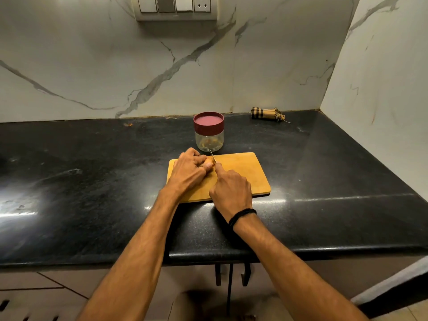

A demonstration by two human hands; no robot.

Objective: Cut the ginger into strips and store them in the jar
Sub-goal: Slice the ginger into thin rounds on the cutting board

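A black, speckled stone countertop [92,181] runs across the view and meets white, grey-veined walls: a back wall [92,66] and a side wall [382,77] that join at the far right corner. The polished surface shows bright glare near its left end and a pale streak toward its right edge. A switch panel [176,8] is set high on the back wall. Below the front edge are pale cabinet fronts [34,286].

A wooden cutting board [245,172] lies near the middle of the countertop, closer to the front edge than to the wall. On the board's far left corner the left hand [188,171] curls its fingers over a small pale piece of ginger [208,162] and pins it down. The right hand [231,189], with a black band [242,215] at the wrist, is closed round the handle of a knife [212,156]; the thin blade stands against the ginger, its tip pointing to the jar.

The clear jar [209,140] stands just behind the board's far edge, its dark red lid [208,123] on; something pale lies at its bottom. A rolled checked cloth [266,114] lies against the back wall, toward the right corner
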